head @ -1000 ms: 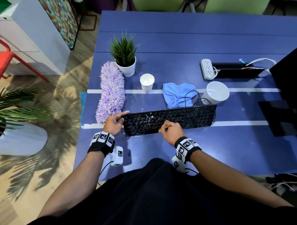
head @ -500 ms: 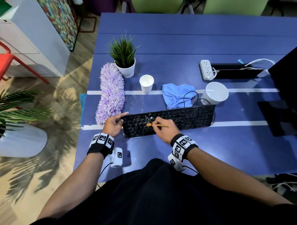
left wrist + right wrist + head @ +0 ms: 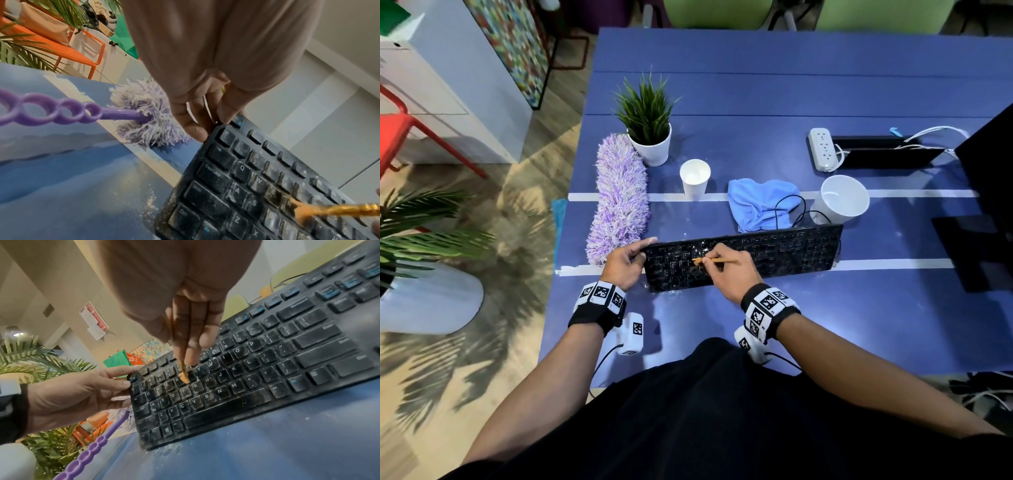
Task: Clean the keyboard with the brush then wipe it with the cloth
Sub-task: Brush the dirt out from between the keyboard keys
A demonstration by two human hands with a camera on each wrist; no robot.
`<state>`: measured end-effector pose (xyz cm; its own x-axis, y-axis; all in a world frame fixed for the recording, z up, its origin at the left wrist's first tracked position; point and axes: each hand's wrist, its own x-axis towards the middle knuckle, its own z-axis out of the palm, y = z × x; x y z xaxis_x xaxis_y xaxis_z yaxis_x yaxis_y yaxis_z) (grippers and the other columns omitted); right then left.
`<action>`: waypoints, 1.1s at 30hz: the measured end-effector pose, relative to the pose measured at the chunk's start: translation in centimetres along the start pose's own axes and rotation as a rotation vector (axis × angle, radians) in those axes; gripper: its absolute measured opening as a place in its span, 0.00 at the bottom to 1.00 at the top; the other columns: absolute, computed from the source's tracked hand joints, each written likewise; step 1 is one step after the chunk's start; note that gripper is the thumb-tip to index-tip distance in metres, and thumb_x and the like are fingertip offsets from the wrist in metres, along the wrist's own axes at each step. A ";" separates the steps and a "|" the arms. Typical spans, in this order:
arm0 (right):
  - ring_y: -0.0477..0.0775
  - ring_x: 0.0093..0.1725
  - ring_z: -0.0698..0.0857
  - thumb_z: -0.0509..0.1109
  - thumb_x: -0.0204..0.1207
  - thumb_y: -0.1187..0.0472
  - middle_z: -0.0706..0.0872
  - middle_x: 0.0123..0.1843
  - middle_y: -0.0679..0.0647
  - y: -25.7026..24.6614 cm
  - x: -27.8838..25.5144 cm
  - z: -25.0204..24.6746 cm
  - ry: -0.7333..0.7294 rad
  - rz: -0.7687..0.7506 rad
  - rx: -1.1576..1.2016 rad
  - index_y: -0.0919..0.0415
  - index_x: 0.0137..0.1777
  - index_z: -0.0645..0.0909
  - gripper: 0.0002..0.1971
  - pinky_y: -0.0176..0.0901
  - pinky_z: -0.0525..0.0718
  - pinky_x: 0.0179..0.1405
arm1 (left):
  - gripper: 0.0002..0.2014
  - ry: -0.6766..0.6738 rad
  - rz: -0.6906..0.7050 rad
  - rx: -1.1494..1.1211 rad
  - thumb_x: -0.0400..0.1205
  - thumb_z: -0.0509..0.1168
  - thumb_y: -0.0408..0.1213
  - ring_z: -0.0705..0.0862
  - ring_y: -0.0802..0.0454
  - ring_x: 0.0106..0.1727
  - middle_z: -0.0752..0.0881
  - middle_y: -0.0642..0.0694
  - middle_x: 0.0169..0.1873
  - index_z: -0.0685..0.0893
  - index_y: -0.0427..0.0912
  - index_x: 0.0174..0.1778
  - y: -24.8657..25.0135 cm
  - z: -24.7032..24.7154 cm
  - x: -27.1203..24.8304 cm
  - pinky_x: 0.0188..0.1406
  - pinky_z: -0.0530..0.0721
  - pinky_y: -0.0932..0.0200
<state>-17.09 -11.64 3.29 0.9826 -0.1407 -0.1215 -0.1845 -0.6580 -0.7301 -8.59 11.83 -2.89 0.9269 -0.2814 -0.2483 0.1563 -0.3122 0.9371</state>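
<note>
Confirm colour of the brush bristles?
Orange bristles on the brush, touching the dusty keys of the keyboard; clearest in the right wrist view.

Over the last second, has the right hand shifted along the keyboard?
Yes. The right hand, pinching the brush, has moved left along the keyboard, toward the left hand at its left end, and sits farther from the white cup.

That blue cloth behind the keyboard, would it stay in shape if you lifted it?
Probably not. The cloth lies crumpled in soft folds, so it would likely droop. It looks thin, likely light. The cable lies across it, so it might snag.
</note>
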 end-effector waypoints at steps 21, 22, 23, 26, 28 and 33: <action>0.45 0.29 0.81 0.70 0.77 0.56 0.85 0.31 0.47 0.3 1.0 -1.1 0.066 -0.091 0.080 0.55 0.40 0.80 0.06 0.39 0.82 0.35 | 0.33 -0.006 0.021 0.004 0.84 0.58 0.19 0.84 0.51 0.66 0.88 0.72 0.49 0.88 0.70 0.53 -0.3 -0.1 0.3 0.76 0.76 0.45; 0.45 0.28 0.80 0.70 0.77 0.57 0.84 0.30 0.47 0.2 1.0 -1.1 0.072 -0.094 0.084 0.55 0.40 0.80 0.06 0.38 0.81 0.34 | 0.34 -0.005 0.023 0.007 0.84 0.58 0.19 0.84 0.51 0.66 0.88 0.72 0.50 0.87 0.73 0.52 -0.4 -0.1 0.4 0.76 0.76 0.45; 0.46 0.29 0.80 0.70 0.77 0.57 0.84 0.30 0.47 0.3 1.1 -1.1 0.059 -0.089 0.078 0.55 0.40 0.80 0.05 0.39 0.80 0.34 | 0.35 -0.004 0.022 0.007 0.84 0.58 0.19 0.84 0.51 0.67 0.88 0.72 0.50 0.87 0.75 0.51 -0.4 -0.1 0.4 0.76 0.76 0.45; 0.52 0.32 0.81 0.70 0.76 0.57 0.85 0.33 0.48 0.8 0.9 -0.7 -0.078 -0.088 0.038 0.54 0.40 0.81 0.04 0.44 0.83 0.38 | 0.35 -0.002 0.017 -0.001 0.84 0.58 0.19 0.84 0.51 0.67 0.88 0.73 0.50 0.87 0.73 0.51 -0.4 -0.2 0.2 0.76 0.76 0.45; 0.54 0.33 0.83 0.69 0.76 0.55 0.86 0.35 0.50 1.3 0.7 -0.5 -0.110 -0.076 0.013 0.52 0.40 0.80 0.04 0.47 0.85 0.38 | 0.31 -0.008 0.014 -0.021 0.84 0.58 0.18 0.84 0.50 0.67 0.88 0.72 0.49 0.88 0.67 0.54 -0.5 -0.1 0.2 0.76 0.76 0.44; 0.56 0.30 0.83 0.69 0.75 0.55 0.86 0.32 0.51 2.6 0.4 -1.1 0.033 -0.031 -0.042 0.51 0.39 0.77 0.04 0.46 0.84 0.33 | 0.36 -0.004 0.005 -0.002 0.84 0.57 0.19 0.84 0.55 0.63 0.89 0.72 0.48 0.87 0.76 0.51 -0.8 0.0 0.3 0.76 0.76 0.45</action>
<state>-17.21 -14.18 2.08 0.9867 -0.1435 -0.0761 -0.1551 -0.6930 -0.7040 -8.43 11.99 -3.68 0.9262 -0.2869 -0.2447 0.1525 -0.3086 0.9389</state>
